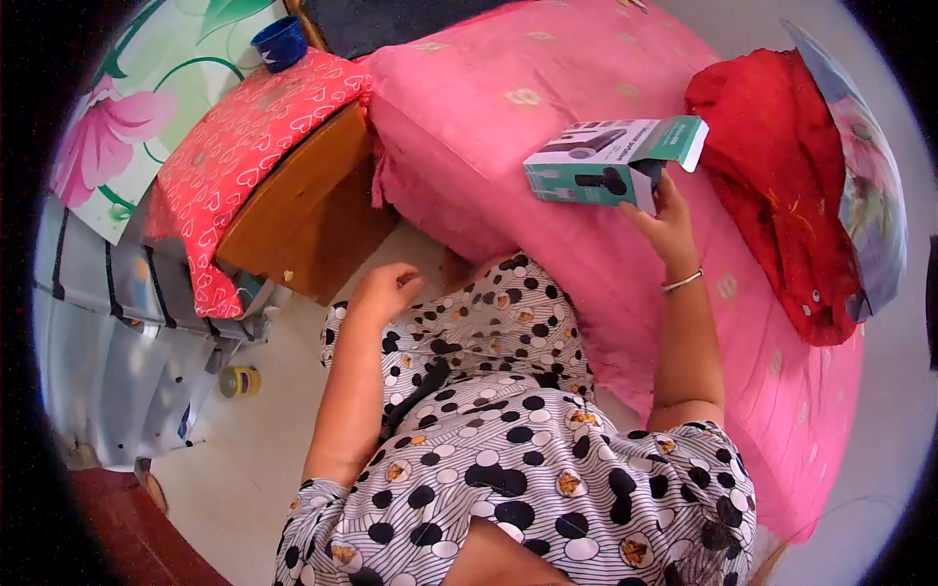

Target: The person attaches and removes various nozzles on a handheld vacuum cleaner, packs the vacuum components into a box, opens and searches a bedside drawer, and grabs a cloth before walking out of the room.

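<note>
A white and green cardboard box (586, 161) rests on the pink bedspread (469, 117), its end flap open at the right. At that open end is my right hand (666, 217), fingers bent against the box edge; a dark item shows just inside the opening. My left hand (389, 291) is above my lap, fingers curled, away from the box, and what it may hold is too small to make out. Black and white dotted clothing (489, 391) covers my lap.
Red cloth (772, 186) and a floral cushion (865, 176) lie on the bed's right. At left are a wooden table (303, 205) with a red heart-patterned cover (244, 137), a blue bowl (279, 43), and a yellow-labelled jar (239, 382) on the floor.
</note>
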Demonstrator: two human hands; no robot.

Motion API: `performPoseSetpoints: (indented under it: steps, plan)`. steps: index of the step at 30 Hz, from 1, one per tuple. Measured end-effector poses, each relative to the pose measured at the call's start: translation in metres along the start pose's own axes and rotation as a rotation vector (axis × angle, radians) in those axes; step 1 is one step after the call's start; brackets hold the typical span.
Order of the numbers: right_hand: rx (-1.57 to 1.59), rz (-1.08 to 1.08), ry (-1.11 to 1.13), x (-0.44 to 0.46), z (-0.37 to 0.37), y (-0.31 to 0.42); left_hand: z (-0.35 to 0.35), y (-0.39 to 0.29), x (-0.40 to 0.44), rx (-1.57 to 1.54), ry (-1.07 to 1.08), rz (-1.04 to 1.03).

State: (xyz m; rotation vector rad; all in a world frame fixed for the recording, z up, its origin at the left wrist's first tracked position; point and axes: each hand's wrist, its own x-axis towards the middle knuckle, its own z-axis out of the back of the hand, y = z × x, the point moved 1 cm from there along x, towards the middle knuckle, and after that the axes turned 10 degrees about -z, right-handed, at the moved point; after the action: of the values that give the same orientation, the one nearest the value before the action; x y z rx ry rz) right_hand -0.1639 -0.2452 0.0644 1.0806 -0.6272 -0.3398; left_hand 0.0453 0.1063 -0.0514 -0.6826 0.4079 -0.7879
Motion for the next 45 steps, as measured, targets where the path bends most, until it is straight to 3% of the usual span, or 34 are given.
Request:
performPoseSetpoints:
  steps: [7, 15, 23, 45]
  plan:
    - [0.042, -0.055, -0.038, -0.005, 0.001, -0.006, 0.001, 0.001, -0.001, 0.042, -0.016, -0.050]
    - [0.038, -0.100, -0.054, -0.014, 0.006, -0.010, 0.002, -0.003, -0.003, -0.011, 0.015, 0.032]
    - [0.238, -0.229, -0.061, -0.024, 0.004, -0.013, 0.007, -0.009, -0.005, -0.012, 0.043, 0.042]
    - [0.292, -0.205, -0.106, -0.037, 0.003, -0.025, 0.003, -0.002, -0.004, 0.076, 0.060, 0.065]
